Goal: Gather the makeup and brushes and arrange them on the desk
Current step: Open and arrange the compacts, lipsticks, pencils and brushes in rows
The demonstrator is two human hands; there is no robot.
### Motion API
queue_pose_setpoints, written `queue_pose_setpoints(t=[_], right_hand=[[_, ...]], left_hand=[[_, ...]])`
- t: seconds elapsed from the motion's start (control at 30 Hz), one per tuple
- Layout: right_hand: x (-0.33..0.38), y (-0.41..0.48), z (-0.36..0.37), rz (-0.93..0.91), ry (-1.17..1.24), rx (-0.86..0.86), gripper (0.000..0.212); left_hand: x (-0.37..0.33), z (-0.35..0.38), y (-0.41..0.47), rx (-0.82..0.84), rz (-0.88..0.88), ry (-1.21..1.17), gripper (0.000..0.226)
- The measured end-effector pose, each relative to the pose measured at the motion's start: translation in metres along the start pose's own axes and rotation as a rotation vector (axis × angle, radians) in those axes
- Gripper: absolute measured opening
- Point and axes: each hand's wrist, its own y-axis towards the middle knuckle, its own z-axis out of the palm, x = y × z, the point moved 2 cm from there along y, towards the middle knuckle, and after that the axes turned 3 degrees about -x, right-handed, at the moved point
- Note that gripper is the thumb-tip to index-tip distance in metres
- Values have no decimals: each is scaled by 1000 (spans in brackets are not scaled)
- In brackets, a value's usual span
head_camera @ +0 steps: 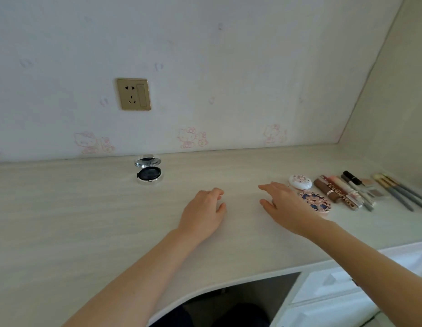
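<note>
Basically looking down at a pale wood-grain desk [87, 208]; left hand [201, 208] resting mid-desk, fingers loosely curled, holding nothing; right hand [285, 208] near it, fingers spread and relaxed, also empty, hiding one edge of a blue floral compact [317, 202]. Lined up along the right end: white round compact [300, 182] just behind the floral one, then brown tubes [328, 190], a black tube [352, 176], a small eyeshadow palette [373, 190], grey-handled brushes [399, 193] farthest right; well apart near the wall, an open mirror compact [148, 171] below a gold wall socket [134, 94].
</note>
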Motion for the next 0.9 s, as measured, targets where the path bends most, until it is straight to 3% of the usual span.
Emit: queue_pose_setpoints(t=[0.27,0.63,0.8,0.9], right_hand=[[-58,-30,-21,123,-52,-140,40],[-111,-35,-16,221,-86,-147,29],[-116,-31,-15,316,-85,-119,40],[-124,-27,-15,467,-11,-71,48]], left_hand=[[-57,54,17,54,110,-84,38],[-113,99,53,146,133,-133,38],[-123,113,67,234,156,-32,40],[-126,118,74,275,152,4,47]])
